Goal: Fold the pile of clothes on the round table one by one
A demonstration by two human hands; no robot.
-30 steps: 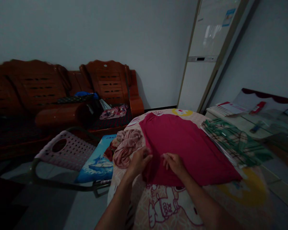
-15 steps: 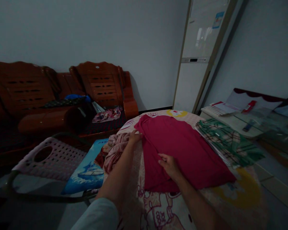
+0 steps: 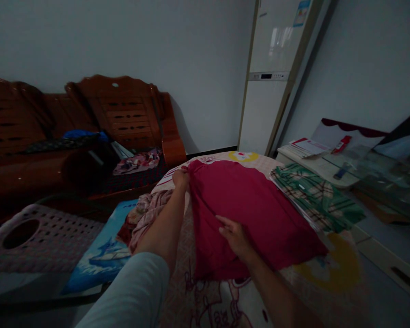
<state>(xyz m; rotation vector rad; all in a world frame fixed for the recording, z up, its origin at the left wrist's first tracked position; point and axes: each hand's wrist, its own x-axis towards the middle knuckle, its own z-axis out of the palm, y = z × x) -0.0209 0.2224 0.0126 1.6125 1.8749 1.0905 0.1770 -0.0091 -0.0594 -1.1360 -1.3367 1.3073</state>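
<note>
A magenta shirt (image 3: 259, 209) lies spread on a round table covered by a cartoon-print cloth (image 3: 225, 300). My left hand (image 3: 181, 178) reaches to the shirt's far left corner and is closed on the fabric there. My right hand (image 3: 235, 236) rests on the shirt's near left part, fingers pinching a fold of the cloth. A crumpled pink garment (image 3: 150, 212) sits on the table's left edge, under my left forearm.
A folded green plaid garment (image 3: 314, 198) lies on the table's right side. A wooden sofa (image 3: 89, 132) with loose clothes stands at the left, a pink plastic chair (image 3: 37, 237) in front. A white tall cabinet (image 3: 273, 77) stands in the corner, a glass-topped unit (image 3: 379, 173) at right.
My left hand has moved from the shirt's near edge up along its left side to the far corner. My right hand stayed on the near part. The camera swung right.
</note>
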